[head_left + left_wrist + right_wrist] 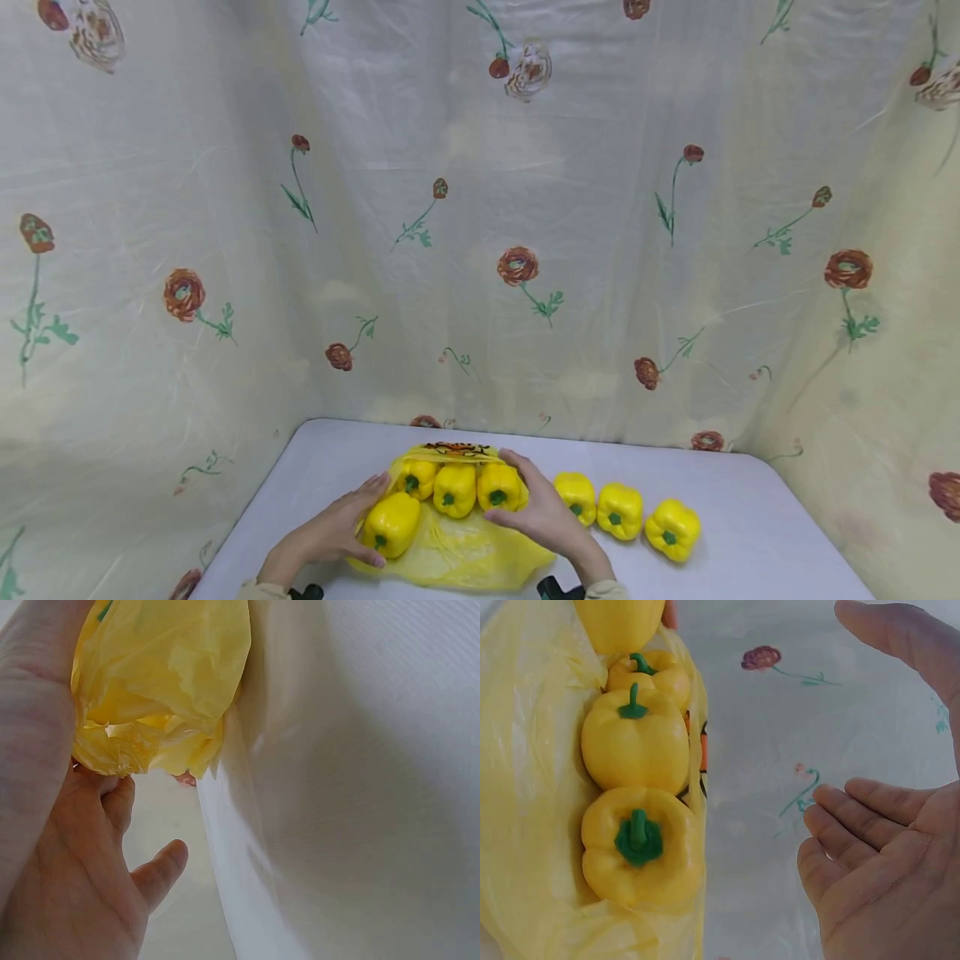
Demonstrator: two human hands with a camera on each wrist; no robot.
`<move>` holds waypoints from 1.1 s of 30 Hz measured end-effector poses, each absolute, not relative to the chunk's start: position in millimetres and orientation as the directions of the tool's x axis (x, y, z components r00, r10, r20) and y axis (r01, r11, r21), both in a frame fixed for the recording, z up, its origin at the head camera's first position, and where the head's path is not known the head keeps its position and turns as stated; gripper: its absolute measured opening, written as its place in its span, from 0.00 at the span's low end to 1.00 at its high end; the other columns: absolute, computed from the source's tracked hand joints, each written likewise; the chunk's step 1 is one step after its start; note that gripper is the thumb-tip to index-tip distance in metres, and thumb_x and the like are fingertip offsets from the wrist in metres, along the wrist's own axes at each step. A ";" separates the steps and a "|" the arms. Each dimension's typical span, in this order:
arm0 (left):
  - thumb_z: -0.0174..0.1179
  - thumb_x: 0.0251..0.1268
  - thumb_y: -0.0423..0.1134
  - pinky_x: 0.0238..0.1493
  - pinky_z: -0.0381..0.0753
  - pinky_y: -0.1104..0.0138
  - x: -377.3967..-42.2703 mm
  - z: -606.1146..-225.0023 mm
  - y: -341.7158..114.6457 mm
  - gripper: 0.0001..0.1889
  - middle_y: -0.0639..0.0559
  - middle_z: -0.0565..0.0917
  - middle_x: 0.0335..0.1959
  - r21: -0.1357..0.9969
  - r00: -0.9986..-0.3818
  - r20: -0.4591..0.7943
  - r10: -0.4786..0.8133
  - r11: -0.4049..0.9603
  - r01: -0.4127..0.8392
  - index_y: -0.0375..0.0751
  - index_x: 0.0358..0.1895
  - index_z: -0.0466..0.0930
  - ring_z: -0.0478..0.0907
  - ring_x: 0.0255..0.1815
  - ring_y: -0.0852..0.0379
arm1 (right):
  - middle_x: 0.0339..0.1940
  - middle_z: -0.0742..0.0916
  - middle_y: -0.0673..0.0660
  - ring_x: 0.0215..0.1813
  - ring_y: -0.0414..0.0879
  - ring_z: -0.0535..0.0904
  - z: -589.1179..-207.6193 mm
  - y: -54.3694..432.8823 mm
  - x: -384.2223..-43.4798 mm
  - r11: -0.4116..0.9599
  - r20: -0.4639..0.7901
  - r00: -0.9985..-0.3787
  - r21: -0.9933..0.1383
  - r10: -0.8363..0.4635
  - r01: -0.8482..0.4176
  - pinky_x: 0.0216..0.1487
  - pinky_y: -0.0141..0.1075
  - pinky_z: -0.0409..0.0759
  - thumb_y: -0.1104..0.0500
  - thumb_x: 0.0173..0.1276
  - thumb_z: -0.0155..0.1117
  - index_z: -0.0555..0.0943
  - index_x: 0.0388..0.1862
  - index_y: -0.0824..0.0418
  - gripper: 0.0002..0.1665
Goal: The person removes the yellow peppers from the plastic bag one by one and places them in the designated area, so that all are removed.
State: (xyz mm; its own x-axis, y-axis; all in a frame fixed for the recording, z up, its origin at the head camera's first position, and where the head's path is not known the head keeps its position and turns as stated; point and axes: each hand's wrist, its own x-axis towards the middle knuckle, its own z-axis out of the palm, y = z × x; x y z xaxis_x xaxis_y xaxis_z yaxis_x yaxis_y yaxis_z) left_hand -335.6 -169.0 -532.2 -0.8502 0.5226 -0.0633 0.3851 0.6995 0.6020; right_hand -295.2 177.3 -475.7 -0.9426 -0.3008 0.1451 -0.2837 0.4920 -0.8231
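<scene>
A yellow bell pepper (392,524) lies between the thumb and fingers of my left hand (337,523), at the front left of a thin yellow plastic bag (468,554). Crumpled bag plastic (165,667) runs along the left palm, hiding some fingertips. Three more yellow bell peppers stand in a row at the bag's printed mouth: a left one (417,479), a middle one (635,741) and a right one (641,844), green stems showing. My right hand (538,508) spreads beside the right pepper, thumb and fingers apart, with nothing in its palm (900,855).
Several yellow bell peppers (619,510) stand in a slanting row on the white table (757,533), right of my right hand. A flower-printed cloth (585,333) hangs behind the table and along both sides. Dark straps (558,589) show at the wrists.
</scene>
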 end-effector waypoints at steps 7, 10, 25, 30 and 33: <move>0.73 0.39 0.62 0.73 0.47 0.36 -336.9 -531.9 -168.1 0.64 0.44 0.47 0.79 0.603 -0.853 -0.077 0.517 0.705 0.373 0.44 0.78 0.43 0.45 0.79 0.39 | 0.74 0.68 0.57 0.74 0.62 0.61 -480.5 165.2 -295.8 0.491 0.133 -0.930 -0.819 -0.341 -0.297 0.67 0.65 0.64 0.36 0.55 0.71 0.59 0.74 0.46 0.52; 0.73 0.40 0.62 0.73 0.47 0.36 -337.1 -531.6 -168.9 0.64 0.44 0.47 0.79 0.600 -0.851 -0.072 0.521 0.704 0.380 0.43 0.78 0.43 0.45 0.79 0.39 | 0.74 0.68 0.57 0.74 0.61 0.62 -481.7 160.1 -296.6 0.487 0.121 -0.932 -0.826 -0.341 -0.286 0.67 0.65 0.64 0.36 0.54 0.71 0.60 0.74 0.48 0.52; 0.73 0.40 0.63 0.73 0.48 0.36 -338.9 -535.9 -170.6 0.64 0.44 0.47 0.79 0.592 -0.847 -0.074 0.526 0.707 0.387 0.43 0.78 0.43 0.45 0.79 0.39 | 0.72 0.70 0.59 0.72 0.60 0.65 -497.6 123.1 -298.2 0.453 0.036 -0.928 -0.865 -0.371 -0.214 0.67 0.62 0.67 0.37 0.55 0.71 0.61 0.74 0.54 0.53; 0.72 0.41 0.62 0.73 0.47 0.36 -337.1 -535.1 -171.7 0.63 0.43 0.46 0.79 0.594 -0.842 -0.064 0.535 0.699 0.399 0.43 0.78 0.43 0.44 0.79 0.39 | 0.72 0.71 0.58 0.71 0.60 0.66 -500.9 106.1 -295.8 0.446 0.027 -0.923 -0.870 -0.383 -0.211 0.66 0.60 0.68 0.38 0.55 0.72 0.61 0.74 0.56 0.53; 0.72 0.42 0.62 0.73 0.47 0.36 -336.4 -535.0 -171.9 0.63 0.44 0.46 0.79 0.597 -0.839 -0.060 0.541 0.693 0.404 0.43 0.78 0.43 0.44 0.79 0.39 | 0.72 0.72 0.57 0.71 0.59 0.67 -504.6 95.1 -295.8 0.444 0.031 -0.921 -0.869 -0.388 -0.217 0.68 0.59 0.68 0.40 0.56 0.72 0.61 0.74 0.58 0.53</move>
State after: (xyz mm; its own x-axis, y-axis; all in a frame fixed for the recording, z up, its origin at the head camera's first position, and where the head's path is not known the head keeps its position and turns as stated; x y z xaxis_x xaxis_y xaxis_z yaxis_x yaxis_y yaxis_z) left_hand -336.4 -171.9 -535.0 -0.8391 0.5406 -0.0603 0.4035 0.6930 0.5974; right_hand -295.8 95.1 -504.6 -0.9211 -0.3881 0.0314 -0.2167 0.4439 -0.8695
